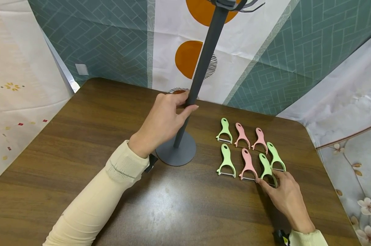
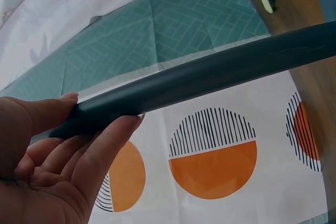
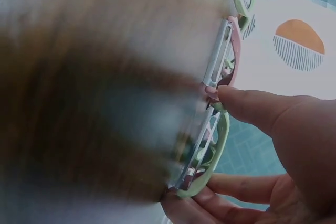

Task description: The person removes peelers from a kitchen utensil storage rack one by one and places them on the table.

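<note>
My left hand point(image 1: 160, 121) grips the dark grey pole point(image 1: 205, 56) of an upright stand, thumb on one side and fingers on the other. Its round base point(image 1: 180, 158) rests on the table; curved prongs show at the top. In the left wrist view the fingers curl around the pole point(image 2: 210, 77). At the right, my right hand point(image 1: 285, 194) pinches a green peeler point(image 1: 266, 164) across its blade end. The right wrist view has the thumb point(image 3: 252, 106) at one end of that head, right beside a pink peeler point(image 3: 236, 51), and fingertips at the other.
Several more peelers lie in two rows on the brown wooden table point(image 1: 90, 136): a pink peeler point(image 1: 247, 160) and a green peeler point(image 1: 275, 155) flank the pinched one. A patterned curtain point(image 1: 111, 41) hangs behind the table, and floral cloth point(image 1: 357, 164) hangs at the right.
</note>
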A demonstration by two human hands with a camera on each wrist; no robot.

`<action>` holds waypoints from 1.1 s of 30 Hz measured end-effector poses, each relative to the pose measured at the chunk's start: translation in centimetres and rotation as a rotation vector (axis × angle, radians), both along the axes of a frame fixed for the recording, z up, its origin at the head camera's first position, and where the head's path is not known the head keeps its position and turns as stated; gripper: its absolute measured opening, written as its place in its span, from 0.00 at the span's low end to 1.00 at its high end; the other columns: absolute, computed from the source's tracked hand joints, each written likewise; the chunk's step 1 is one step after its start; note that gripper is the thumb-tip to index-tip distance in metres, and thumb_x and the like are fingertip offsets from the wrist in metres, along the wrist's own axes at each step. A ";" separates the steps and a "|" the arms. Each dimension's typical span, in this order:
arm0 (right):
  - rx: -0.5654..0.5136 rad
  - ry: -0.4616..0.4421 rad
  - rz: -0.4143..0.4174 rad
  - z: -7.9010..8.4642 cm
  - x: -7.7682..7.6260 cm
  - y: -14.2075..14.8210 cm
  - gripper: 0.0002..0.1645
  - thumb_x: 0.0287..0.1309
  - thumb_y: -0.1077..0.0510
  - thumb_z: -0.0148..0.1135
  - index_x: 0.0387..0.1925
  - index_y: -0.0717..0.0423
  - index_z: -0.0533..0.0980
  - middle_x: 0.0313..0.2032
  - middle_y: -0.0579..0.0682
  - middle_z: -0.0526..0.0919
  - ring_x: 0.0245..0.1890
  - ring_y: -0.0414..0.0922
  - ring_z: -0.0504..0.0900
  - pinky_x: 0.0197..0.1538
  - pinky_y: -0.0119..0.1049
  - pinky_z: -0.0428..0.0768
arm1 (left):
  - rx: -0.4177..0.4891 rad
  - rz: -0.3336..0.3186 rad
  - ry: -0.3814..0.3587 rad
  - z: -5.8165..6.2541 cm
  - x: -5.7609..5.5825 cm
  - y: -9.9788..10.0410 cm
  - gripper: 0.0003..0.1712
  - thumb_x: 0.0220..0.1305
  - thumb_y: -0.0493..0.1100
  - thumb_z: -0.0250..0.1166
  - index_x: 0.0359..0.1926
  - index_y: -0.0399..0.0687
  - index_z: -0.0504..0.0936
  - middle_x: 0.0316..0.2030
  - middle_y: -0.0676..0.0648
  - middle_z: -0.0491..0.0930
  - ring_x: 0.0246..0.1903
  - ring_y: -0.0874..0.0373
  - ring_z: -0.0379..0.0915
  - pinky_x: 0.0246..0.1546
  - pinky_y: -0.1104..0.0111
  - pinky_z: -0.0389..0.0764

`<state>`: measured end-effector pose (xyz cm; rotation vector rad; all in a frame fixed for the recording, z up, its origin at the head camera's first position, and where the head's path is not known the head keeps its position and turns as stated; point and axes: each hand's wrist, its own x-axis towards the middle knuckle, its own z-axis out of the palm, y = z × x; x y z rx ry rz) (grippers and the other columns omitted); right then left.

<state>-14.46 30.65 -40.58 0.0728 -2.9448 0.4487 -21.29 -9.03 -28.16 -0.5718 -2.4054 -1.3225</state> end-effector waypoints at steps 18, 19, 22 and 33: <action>0.024 0.051 0.034 -0.3 -0.3 0.1 0.24 0.53 0.42 0.77 0.32 0.57 0.78 0.31 0.57 0.77 0.39 0.56 0.78 0.40 0.52 0.72 | -0.002 0.004 -0.001 -0.2 0.0 0.0 0.18 0.70 0.41 0.67 0.59 0.44 0.84 0.52 0.47 0.87 0.49 0.57 0.86 0.51 0.67 0.85; 0.026 0.056 0.037 -0.3 -0.3 0.1 0.24 0.52 0.42 0.78 0.31 0.56 0.78 0.30 0.56 0.76 0.39 0.56 0.78 0.40 0.51 0.71 | 0.001 0.004 0.001 -0.2 0.0 0.0 0.17 0.70 0.40 0.67 0.58 0.43 0.84 0.51 0.47 0.87 0.49 0.57 0.85 0.51 0.67 0.85; 0.025 0.052 0.037 -0.3 -0.2 0.2 0.25 0.52 0.41 0.78 0.30 0.56 0.77 0.30 0.56 0.76 0.41 0.57 0.78 0.40 0.51 0.71 | 0.011 0.007 0.003 -0.2 0.0 0.1 0.17 0.70 0.40 0.67 0.57 0.44 0.84 0.50 0.48 0.87 0.48 0.58 0.86 0.51 0.67 0.85; 0.018 -0.071 0.004 0.2 0.0 0.4 0.40 0.66 0.40 0.66 0.58 0.74 0.75 0.52 0.76 0.78 0.54 0.71 0.76 0.55 0.66 0.72 | 0.079 0.014 0.021 -0.6 0.0 0.4 0.14 0.68 0.40 0.69 0.53 0.43 0.86 0.45 0.47 0.89 0.45 0.59 0.86 0.51 0.67 0.85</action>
